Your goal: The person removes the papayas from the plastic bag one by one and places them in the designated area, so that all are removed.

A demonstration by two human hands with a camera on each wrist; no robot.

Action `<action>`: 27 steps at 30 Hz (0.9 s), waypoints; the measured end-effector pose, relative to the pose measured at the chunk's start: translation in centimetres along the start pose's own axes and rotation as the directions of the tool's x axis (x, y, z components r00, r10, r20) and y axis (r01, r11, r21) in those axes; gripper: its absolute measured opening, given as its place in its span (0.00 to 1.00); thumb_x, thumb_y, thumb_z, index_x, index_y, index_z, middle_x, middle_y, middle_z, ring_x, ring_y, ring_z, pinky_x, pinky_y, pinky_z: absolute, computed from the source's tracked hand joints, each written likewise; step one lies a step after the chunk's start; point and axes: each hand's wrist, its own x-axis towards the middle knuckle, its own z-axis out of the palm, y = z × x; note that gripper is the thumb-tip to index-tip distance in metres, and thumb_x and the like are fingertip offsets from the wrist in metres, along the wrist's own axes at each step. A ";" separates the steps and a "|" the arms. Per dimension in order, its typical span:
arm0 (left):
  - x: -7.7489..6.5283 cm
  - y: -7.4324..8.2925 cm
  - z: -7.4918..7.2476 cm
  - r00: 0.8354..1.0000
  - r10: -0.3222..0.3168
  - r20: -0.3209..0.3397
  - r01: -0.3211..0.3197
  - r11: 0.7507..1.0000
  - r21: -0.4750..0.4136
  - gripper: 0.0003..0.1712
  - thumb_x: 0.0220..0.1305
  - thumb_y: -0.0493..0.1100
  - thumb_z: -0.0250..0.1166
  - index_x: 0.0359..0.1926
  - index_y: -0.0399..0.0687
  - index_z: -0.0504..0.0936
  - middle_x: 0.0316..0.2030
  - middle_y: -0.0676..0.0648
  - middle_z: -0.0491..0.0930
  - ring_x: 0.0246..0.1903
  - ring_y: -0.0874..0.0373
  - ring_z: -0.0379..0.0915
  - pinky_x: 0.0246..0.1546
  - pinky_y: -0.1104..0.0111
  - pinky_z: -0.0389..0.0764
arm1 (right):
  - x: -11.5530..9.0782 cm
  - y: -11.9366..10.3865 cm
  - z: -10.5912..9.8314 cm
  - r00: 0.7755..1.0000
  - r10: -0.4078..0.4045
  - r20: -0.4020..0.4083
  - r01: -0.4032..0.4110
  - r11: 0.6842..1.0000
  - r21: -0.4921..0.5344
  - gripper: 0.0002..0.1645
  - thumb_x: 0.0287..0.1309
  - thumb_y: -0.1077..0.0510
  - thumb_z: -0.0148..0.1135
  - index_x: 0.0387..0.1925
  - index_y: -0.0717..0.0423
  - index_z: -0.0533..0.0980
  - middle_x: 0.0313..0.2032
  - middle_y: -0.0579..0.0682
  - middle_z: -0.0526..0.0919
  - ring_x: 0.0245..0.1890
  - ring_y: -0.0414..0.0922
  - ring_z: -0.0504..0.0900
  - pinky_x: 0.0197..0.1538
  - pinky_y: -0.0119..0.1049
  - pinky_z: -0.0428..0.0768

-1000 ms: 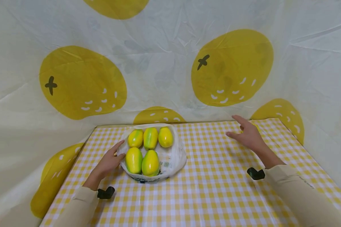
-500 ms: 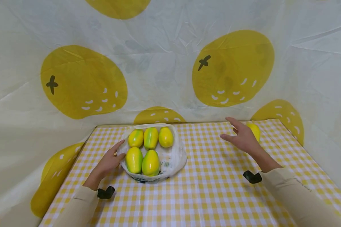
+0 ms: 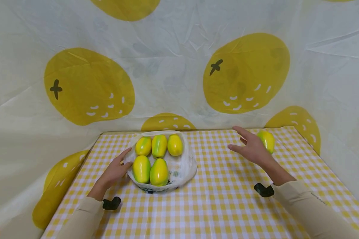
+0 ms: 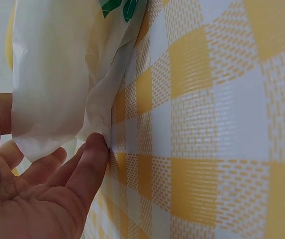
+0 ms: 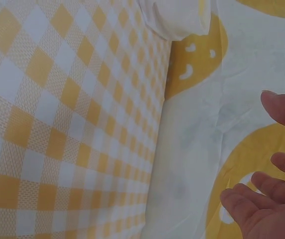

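Observation:
A white plastic bag (image 3: 183, 166) stands with its mouth spread wide towards the left half of the table. Several glossy yellow-green oval fruits (image 3: 159, 172), shaped like papayas or mangoes, lie inside it in two rows. My left hand (image 3: 115, 171) touches the bag's left side with loosely bent, spread fingers; part of its thumb is hidden behind the plastic in the left wrist view. My right hand (image 3: 251, 147) hovers above the table with fingers and thumb spread, holding nothing. Partly hidden behind it, another yellow-green fruit (image 3: 267, 142) lies near the back right.
A yellow-and-white checked cloth (image 3: 209, 209) covers the table. Behind it hangs a pale curtain (image 3: 170, 73) printed with big yellow fruits, close to the table's back edge. Each wrist carries a small black device (image 3: 264, 190).
My right hand has moved left and slightly nearer to me, uncovering more of the fruit behind it. My left hand and the bag have stayed in place.

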 end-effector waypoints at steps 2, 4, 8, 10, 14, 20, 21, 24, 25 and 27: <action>0.0 0.0 0.0 1.000 0.002 0.000 -0.002 1.000 0.000 0.40 0.80 0.45 0.53 0.85 0.61 0.48 0.82 0.35 0.52 0.60 0.43 0.70 0.35 0.66 0.77 | -0.1 -0.1 0.1 1.000 -0.008 0.002 0.008 1.000 0.011 0.52 0.65 0.55 0.72 0.81 0.61 0.54 0.81 0.65 0.54 0.80 0.67 0.55 0.75 0.61 0.66; 0.0 -0.1 0.1 1.000 0.000 -0.001 0.000 1.000 0.002 0.40 0.79 0.45 0.53 0.85 0.61 0.48 0.82 0.35 0.52 0.62 0.42 0.68 0.36 0.66 0.77 | -0.1 -0.2 0.3 1.000 -0.020 0.004 0.020 1.000 0.016 0.52 0.65 0.55 0.72 0.81 0.61 0.55 0.81 0.65 0.55 0.80 0.67 0.55 0.75 0.61 0.66; 0.1 -0.1 0.1 1.000 0.000 -0.004 0.000 1.000 -0.001 0.40 0.79 0.44 0.53 0.85 0.61 0.48 0.82 0.35 0.51 0.63 0.41 0.67 0.36 0.66 0.77 | -0.1 -0.3 0.8 0.999 -0.034 0.005 0.034 0.999 0.010 0.51 0.65 0.54 0.72 0.80 0.61 0.57 0.80 0.64 0.57 0.80 0.67 0.57 0.75 0.60 0.67; 0.1 0.0 0.1 1.000 0.000 -0.006 0.000 1.000 -0.004 0.40 0.79 0.44 0.53 0.85 0.61 0.48 0.82 0.35 0.51 0.62 0.41 0.68 0.34 0.66 0.77 | -0.1 -0.5 1.0 1.000 -0.029 0.011 0.029 1.000 0.012 0.50 0.65 0.53 0.72 0.80 0.59 0.57 0.81 0.63 0.57 0.80 0.66 0.57 0.75 0.58 0.67; 0.0 0.0 0.0 1.000 0.000 -0.003 0.000 1.000 -0.006 0.40 0.80 0.44 0.53 0.85 0.61 0.48 0.82 0.35 0.51 0.63 0.41 0.67 0.33 0.65 0.77 | -0.2 -1.2 1.5 0.999 -0.028 0.018 0.028 1.000 0.013 0.50 0.65 0.52 0.72 0.80 0.58 0.58 0.81 0.61 0.58 0.79 0.65 0.59 0.75 0.56 0.68; 0.0 -0.1 0.0 1.000 -0.001 -0.003 0.001 1.000 0.001 0.40 0.80 0.44 0.53 0.85 0.61 0.48 0.82 0.35 0.50 0.64 0.40 0.66 0.36 0.65 0.77 | -0.2 -1.8 2.2 0.999 -0.037 0.036 0.036 0.999 0.029 0.49 0.66 0.52 0.71 0.80 0.59 0.58 0.81 0.62 0.58 0.79 0.66 0.59 0.75 0.56 0.69; 0.0 -0.1 0.0 1.000 -0.001 -0.003 0.001 1.000 0.003 0.40 0.80 0.44 0.53 0.85 0.61 0.48 0.82 0.35 0.50 0.65 0.40 0.66 0.36 0.65 0.77 | -0.2 -1.8 2.3 0.998 -0.042 0.036 0.040 0.998 0.038 0.49 0.66 0.53 0.71 0.80 0.59 0.59 0.81 0.62 0.58 0.79 0.66 0.59 0.75 0.56 0.69; 0.0 -0.1 0.1 1.000 -0.003 -0.006 0.003 1.000 0.013 0.40 0.79 0.45 0.53 0.85 0.61 0.48 0.82 0.34 0.50 0.65 0.40 0.65 0.38 0.65 0.77 | -0.2 -1.9 2.7 0.998 -0.055 0.036 0.052 0.997 0.059 0.48 0.65 0.55 0.71 0.79 0.60 0.60 0.80 0.63 0.59 0.79 0.66 0.59 0.74 0.56 0.70; 0.0 -0.1 0.1 1.000 -0.003 -0.005 0.003 1.000 0.014 0.40 0.79 0.45 0.53 0.85 0.61 0.48 0.82 0.34 0.50 0.65 0.39 0.65 0.39 0.65 0.77 | -0.2 -1.9 2.8 0.998 -0.059 0.033 0.057 0.997 0.061 0.47 0.65 0.56 0.72 0.79 0.60 0.60 0.80 0.63 0.60 0.79 0.66 0.59 0.74 0.55 0.70; 0.0 -0.1 0.1 1.000 -0.001 -0.006 0.001 1.000 0.016 0.40 0.79 0.44 0.53 0.85 0.60 0.48 0.83 0.34 0.49 0.65 0.39 0.64 0.39 0.65 0.77 | -0.1 -2.0 3.0 0.997 -0.067 0.029 0.065 0.996 0.069 0.47 0.65 0.56 0.72 0.79 0.61 0.61 0.80 0.63 0.60 0.79 0.66 0.60 0.74 0.55 0.70</action>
